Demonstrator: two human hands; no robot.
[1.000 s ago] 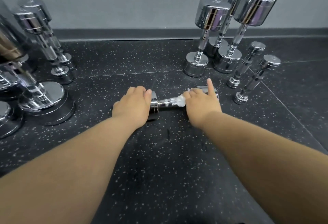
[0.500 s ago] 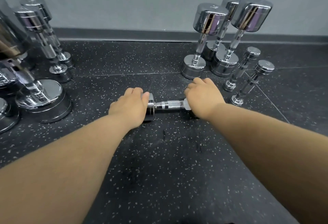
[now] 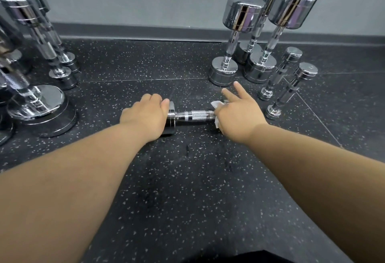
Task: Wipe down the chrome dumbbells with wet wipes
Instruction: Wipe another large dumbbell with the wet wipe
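Note:
A small chrome dumbbell (image 3: 194,115) lies on its side on the black speckled floor, its knurled handle bare between my hands. My left hand (image 3: 145,114) grips its left head with fingers curled over the top. My right hand (image 3: 239,113) covers the right head and holds a white wet wipe (image 3: 216,104) against it. The wipe shows above and below the handle's right end. Two fingers of the right hand point straight out towards the back. The right head is hidden under hand and wipe.
Three large chrome dumbbells (image 3: 235,39) stand upright at the back right, with two small ones (image 3: 291,91) just right of my right hand. Several bigger dumbbells (image 3: 37,104) stand at the left. A grey wall and skirting (image 3: 145,33) close the back.
My right hand has gone from curled over the right head to two fingers stretched out, and the wipe now shows at the handle's end. The left hand keeps its grip.

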